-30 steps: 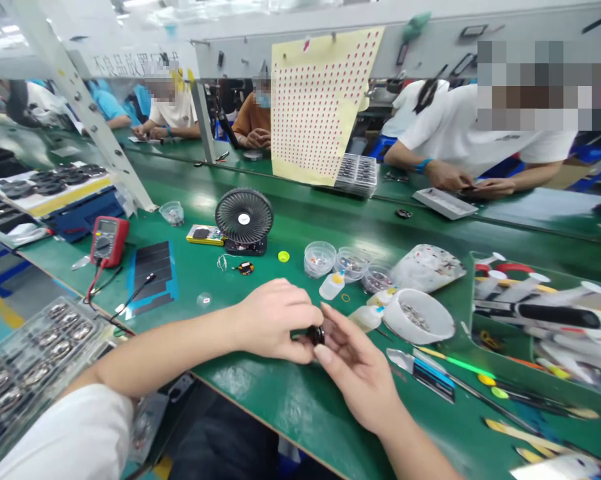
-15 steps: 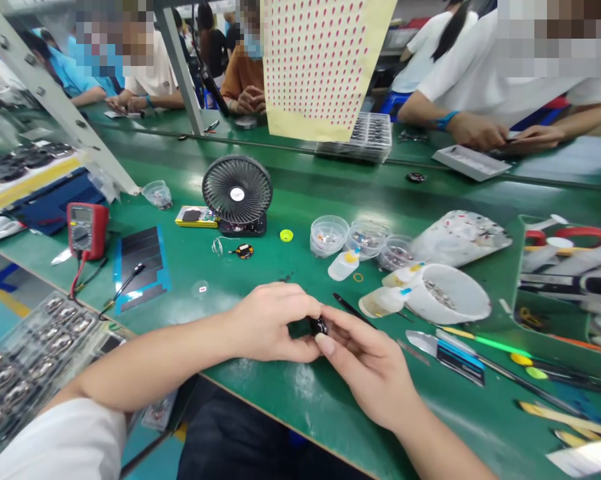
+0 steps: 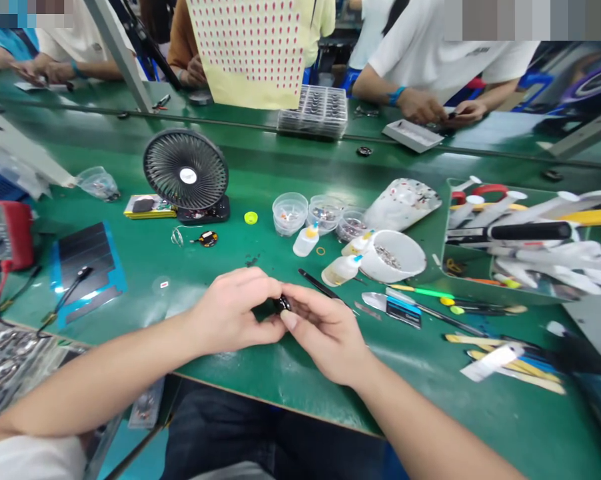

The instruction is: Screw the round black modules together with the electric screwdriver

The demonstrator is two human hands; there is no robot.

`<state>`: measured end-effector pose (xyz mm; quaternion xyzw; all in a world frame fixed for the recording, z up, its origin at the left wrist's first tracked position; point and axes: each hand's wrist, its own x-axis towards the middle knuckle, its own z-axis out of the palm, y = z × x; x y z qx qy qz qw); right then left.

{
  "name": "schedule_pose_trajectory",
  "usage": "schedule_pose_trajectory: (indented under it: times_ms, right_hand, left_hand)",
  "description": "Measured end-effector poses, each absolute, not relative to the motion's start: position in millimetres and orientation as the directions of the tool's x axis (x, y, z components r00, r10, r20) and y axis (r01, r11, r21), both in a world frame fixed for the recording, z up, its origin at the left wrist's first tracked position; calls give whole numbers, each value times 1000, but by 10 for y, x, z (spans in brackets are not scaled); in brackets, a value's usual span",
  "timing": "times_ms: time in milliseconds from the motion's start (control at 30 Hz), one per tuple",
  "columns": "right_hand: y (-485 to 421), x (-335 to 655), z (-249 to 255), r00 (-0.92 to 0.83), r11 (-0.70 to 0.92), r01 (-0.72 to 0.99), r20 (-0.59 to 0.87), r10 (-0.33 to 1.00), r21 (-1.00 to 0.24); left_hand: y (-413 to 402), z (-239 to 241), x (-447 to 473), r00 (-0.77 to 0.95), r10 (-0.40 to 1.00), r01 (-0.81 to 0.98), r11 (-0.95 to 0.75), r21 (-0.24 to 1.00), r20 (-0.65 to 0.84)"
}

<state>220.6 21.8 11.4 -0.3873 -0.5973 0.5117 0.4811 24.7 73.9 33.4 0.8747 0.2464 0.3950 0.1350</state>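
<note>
A small glossy black part point(image 3: 282, 305), its shape mostly covered by fingers, is held between my two hands above the front of the green bench. My left hand point(image 3: 235, 312) pinches it from the left with thumb and fingers. From the right, the thumb and fingertips of my right hand point(image 3: 330, 333) close on the same part. Black tweezers point(image 3: 320, 283) lie just beyond my right hand. Two squeeze bottles, one with a blue tip point(image 3: 340, 270) and one with an orange tip point(image 3: 305, 241), are farther back.
A black desk fan point(image 3: 185, 170) stands at the back left, near a red multimeter point(image 3: 8, 233). Clear cups point(image 3: 289, 213) and a white bowl point(image 3: 405, 257) hold small parts. At right are a green tool bin point(image 3: 443, 233) and wooden sticks point(image 3: 523, 373). Co-workers sit opposite.
The camera view has turned to the right, so the bench things appear shifted left. Both hands keep the black part in nearly the same grip.
</note>
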Motion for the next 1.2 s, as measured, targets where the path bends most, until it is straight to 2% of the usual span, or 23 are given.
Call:
schedule_pose_trajectory:
  times_ms: [467, 867, 1200]
  right_hand:
    - [222, 2211, 108, -247, 148, -95, 167, 954, -984]
    - [202, 2237, 125, -266, 96, -34, 102, 959, -995]
    - [194, 2239, 148, -250, 133, -46, 141, 958, -990]
  left_hand:
    - [694, 331, 227, 570, 546, 369, -838, 402, 614]
    - [687, 313, 240, 550, 538, 359, -843, 401, 639]
    - [678, 323, 233, 561, 526, 350, -851, 393, 640]
